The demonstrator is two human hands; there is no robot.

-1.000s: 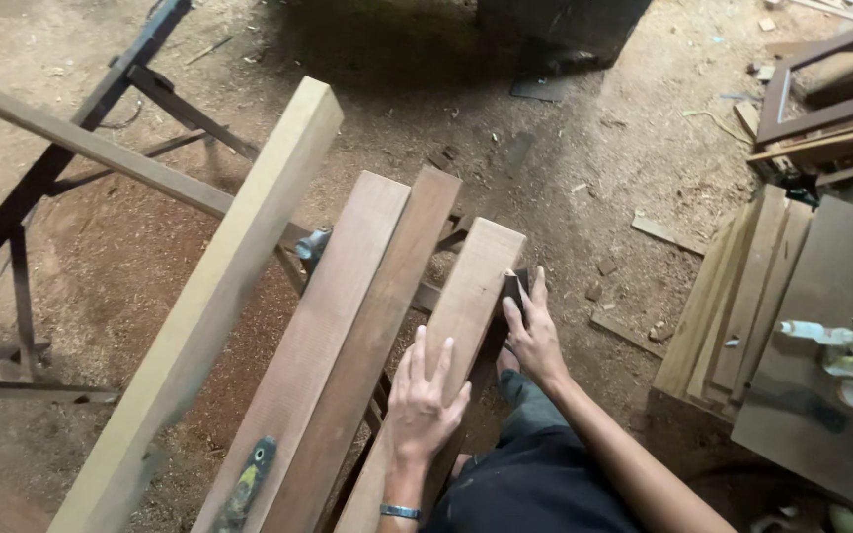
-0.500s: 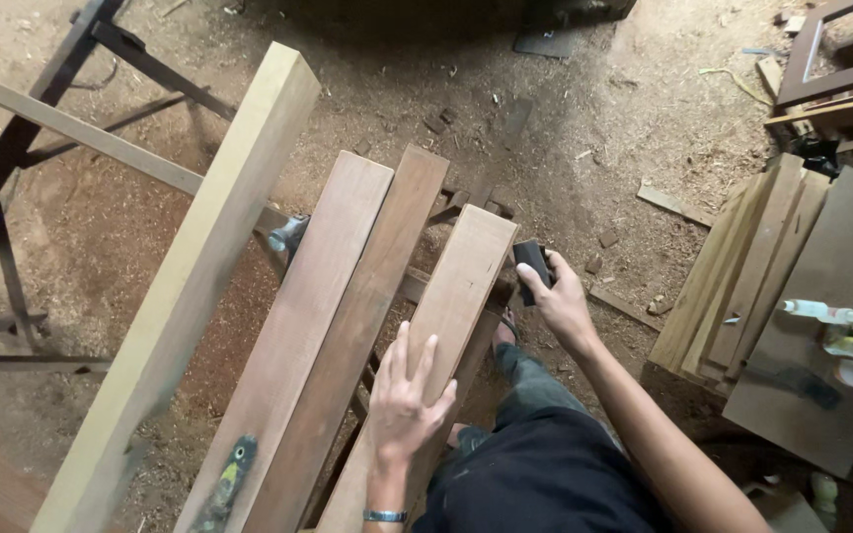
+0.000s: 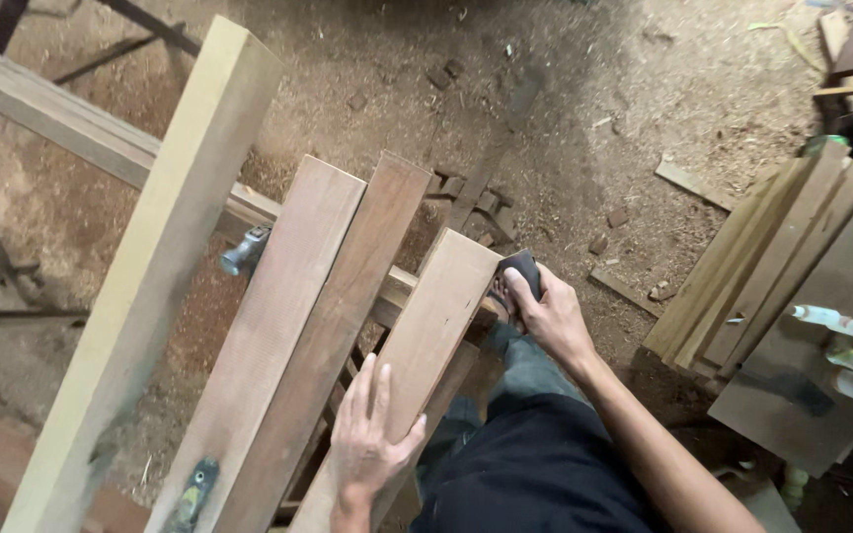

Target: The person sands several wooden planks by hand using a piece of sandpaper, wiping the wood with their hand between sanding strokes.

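Left hand (image 3: 365, 434) spread flat on board (image 3: 417, 355) at lower centre, right hand (image 3: 542, 311) gripping dark block (image 3: 523, 270) at board's right edge

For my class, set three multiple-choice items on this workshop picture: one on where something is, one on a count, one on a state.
1. Where does the left hand rest?
A. Flat on the near end of the right-most board
B. On the floor
C. On the pale beam

2. How many brown boards lie side by side to the right of the pale beam?
A. One
B. Three
C. Six

3. What is the right hand doing?
A. Hanging free
B. Pressing a dark sanding block against the board's edge
C. Holding a bottle

Answers: 1 A, its fingers lie spread on that board. 2 B, three brown boards lie beside one another. 3 B, its fingers wrap the dark block at the board's far right edge.
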